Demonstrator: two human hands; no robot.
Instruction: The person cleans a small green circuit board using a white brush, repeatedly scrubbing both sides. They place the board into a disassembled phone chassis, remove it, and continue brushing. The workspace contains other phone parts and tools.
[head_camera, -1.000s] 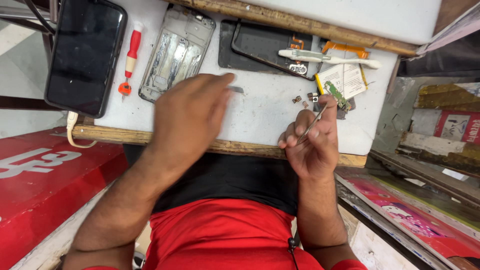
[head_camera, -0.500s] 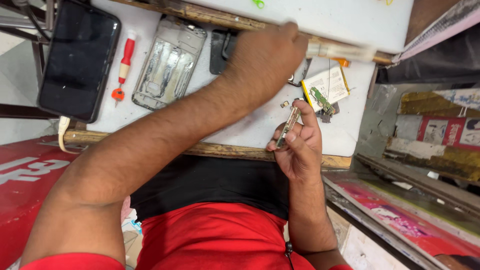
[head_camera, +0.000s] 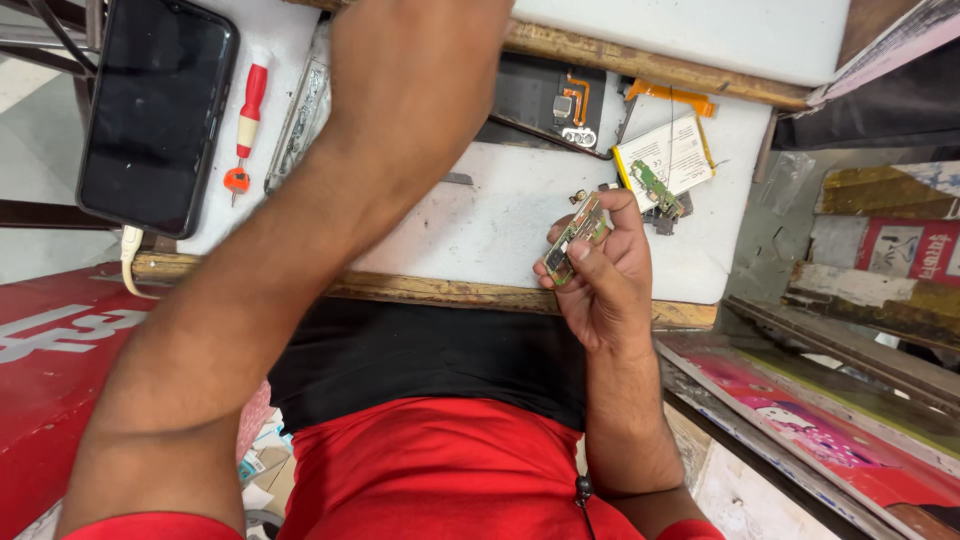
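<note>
- Our right hand (head_camera: 600, 275) pinches a small circuit board (head_camera: 572, 238) over the workbench's (head_camera: 480, 230) near edge.
- Our left hand (head_camera: 420, 60) reaches toward the far edge; we cannot tell its grip.
- A red screwdriver (head_camera: 245, 125) lies near the left edge.

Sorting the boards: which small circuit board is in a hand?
The gold-green board pinched in the right hand; the other green board lies on the white battery.

Green circuit board (head_camera: 573, 236), red-handled screwdriver (head_camera: 246, 122)

Single head view, looking steeply down, close over white worktable (head_camera: 470, 230) and own lap.
</note>
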